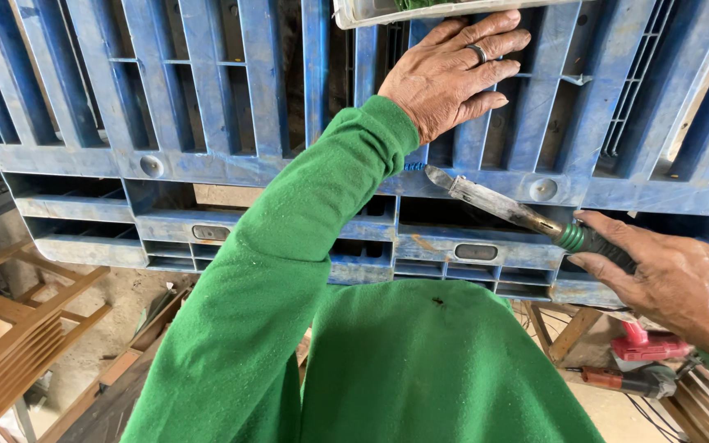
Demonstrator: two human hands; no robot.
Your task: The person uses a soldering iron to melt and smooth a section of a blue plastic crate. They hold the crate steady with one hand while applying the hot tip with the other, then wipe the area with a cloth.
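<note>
A person in a green fleece top works at a blue plastic pallet (207, 164), seen from a camera worn on the head. The right hand (674, 283), low at the right edge of the view, is closed around the dark grip of a soldering-iron-type tool (502, 205) with a green collar; the shaft runs out beyond the thumb and fingers, away from the hand. The tool's long axis lies on a diagonal, from the handle at lower right up to the flat, discoloured blade tip at upper left. That tip points toward the middle of the pallet's front rail and sits at a short blue threaded piece (414, 166) just under the left wrist; whether the two touch cannot be told. The left hand (453, 74), a ring on one finger, lies open and flat, fingers spread, palm pressed on the pallet's slats above the tool's tip. A white tray (363, 15) rests on the pallet beyond the fingertips. A red power tool (646, 349) lies below the right hand, and a wooden chair (18, 344) stands at lower left.
</note>
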